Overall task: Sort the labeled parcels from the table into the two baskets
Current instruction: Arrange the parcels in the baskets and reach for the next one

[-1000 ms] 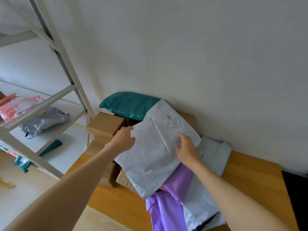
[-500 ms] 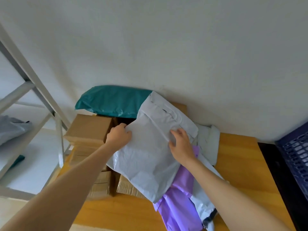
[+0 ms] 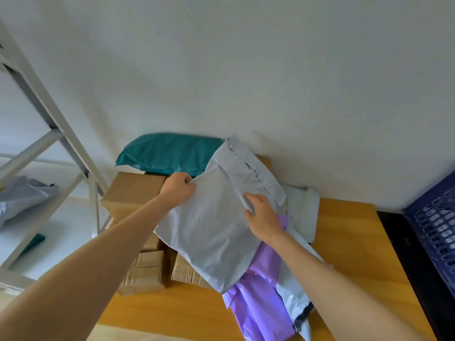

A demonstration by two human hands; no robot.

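A large grey poly-mailer parcel [image 3: 216,225] lies tilted on top of the pile on the wooden table [image 3: 349,247]. My left hand [image 3: 178,189] pinches its left edge. My right hand [image 3: 262,215] grips a fold on its right side. Under it lie a purple mailer [image 3: 261,299], another grey mailer [image 3: 293,286] and a white one [image 3: 304,210]. A teal mailer [image 3: 167,153] rests at the back on brown cardboard boxes [image 3: 133,190]. A dark blue lattice basket [image 3: 438,227] stands at the right edge. No label shows on the grey parcel.
A white metal shelf rack [image 3: 61,143] stands left of the table, with a grey bag [image 3: 24,195] and a teal item [image 3: 34,242] on its shelves. A white wall runs right behind the pile. A black surface [image 3: 413,267] lies between table and basket.
The view has swung right, bringing the blue basket in. My left hand has closed on the grey parcel's left edge, and my right hand now bunches a fold of it.
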